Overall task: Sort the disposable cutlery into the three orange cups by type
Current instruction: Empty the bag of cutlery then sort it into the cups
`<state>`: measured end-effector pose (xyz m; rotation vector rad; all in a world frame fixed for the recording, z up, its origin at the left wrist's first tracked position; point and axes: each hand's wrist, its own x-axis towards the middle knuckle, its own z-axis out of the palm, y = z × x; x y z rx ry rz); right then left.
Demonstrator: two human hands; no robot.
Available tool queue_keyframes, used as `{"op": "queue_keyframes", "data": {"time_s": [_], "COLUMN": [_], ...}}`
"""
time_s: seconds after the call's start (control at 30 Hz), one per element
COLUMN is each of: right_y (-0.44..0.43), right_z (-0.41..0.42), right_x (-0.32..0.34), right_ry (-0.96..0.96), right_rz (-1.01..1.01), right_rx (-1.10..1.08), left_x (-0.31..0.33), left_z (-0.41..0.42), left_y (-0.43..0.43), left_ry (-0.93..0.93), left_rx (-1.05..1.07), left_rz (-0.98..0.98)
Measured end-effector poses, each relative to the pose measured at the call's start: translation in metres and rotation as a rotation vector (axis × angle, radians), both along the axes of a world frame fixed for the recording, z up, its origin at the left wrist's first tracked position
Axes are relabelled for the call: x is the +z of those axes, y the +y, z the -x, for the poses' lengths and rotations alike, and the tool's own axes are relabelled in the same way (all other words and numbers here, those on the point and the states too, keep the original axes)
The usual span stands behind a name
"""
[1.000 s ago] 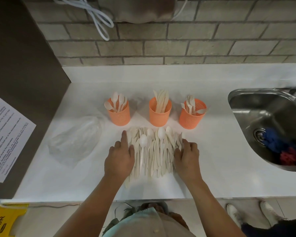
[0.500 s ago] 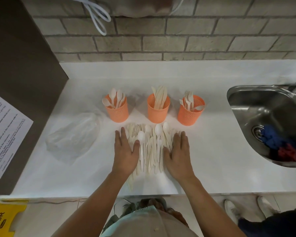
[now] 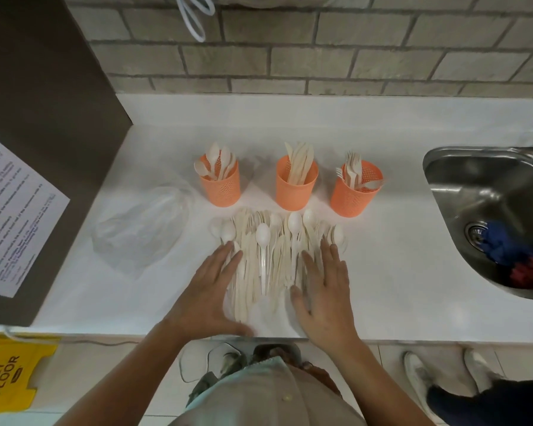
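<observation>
Three orange cups stand in a row on the white counter: the left cup [image 3: 220, 184] holds spoons, the middle cup [image 3: 296, 187] holds knives, the right cup [image 3: 355, 195] holds forks. In front of them lies a spread pile of pale disposable cutlery [image 3: 274, 253], mixed spoons, forks and knives with handles toward me. My left hand [image 3: 208, 293] lies flat with straight fingers on the pile's left side. My right hand [image 3: 328, 287] lies flat on its right side. Neither hand grips anything.
A crumpled clear plastic bag [image 3: 142, 229] lies left of the pile. A steel sink [image 3: 490, 216] with blue and red cloth sits at the right. A dark panel with a paper notice [image 3: 13, 216] stands at the left. Another person's shoes [image 3: 443, 385] show below.
Both hands slid back toward me along the pile and moved slightly apart, flattening from curled to straight fingers. The cutlery is spread a little wider.
</observation>
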<state>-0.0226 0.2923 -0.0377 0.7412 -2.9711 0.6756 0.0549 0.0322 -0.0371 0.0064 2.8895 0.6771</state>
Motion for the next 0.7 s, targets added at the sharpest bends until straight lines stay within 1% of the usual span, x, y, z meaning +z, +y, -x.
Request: {"op": "queue_keyframes", "data": {"time_s": [0.23, 0.33, 0.4, 0.5, 0.57, 0.67, 0.7], "right_y": [-0.039, -0.063, -0.082, -0.115, -0.132, -0.141, -0.14], "right_z": [-0.006, 0.009, 0.027, 0.056, 0.072, 0.083, 0.082], "right_x": [0.005, 0.012, 0.019, 0.029, 0.03, 0.02, 0.017], "right_ry": [0.029, 0.02, -0.017, -0.039, -0.045, -0.079, -0.081], "right_rz": [0.043, 0.052, 0.034, -0.033, -0.103, -0.239, -0.253], "right_rx": [0.168, 0.206, 0.241, 0.296, 0.306, 0.314, 0.312], "left_x": [-0.013, -0.019, -0.02, -0.013, -0.014, -0.018, -0.019], "left_z": [0.0, 0.001, -0.001, -0.003, -0.001, 0.006, 0.007], "left_y": [-0.002, -0.005, -0.008, -0.016, -0.023, -0.027, -0.026], "left_ry": [0.139, 0.243, 0.27, 0.186, 0.154, 0.181, 0.198], "left_rx": [0.096, 0.142, 0.127, 0.112, 0.109, 0.112, 0.12], "left_rz": [-0.076, -0.125, -0.136, -0.133, -0.09, -0.04, -0.043]}}
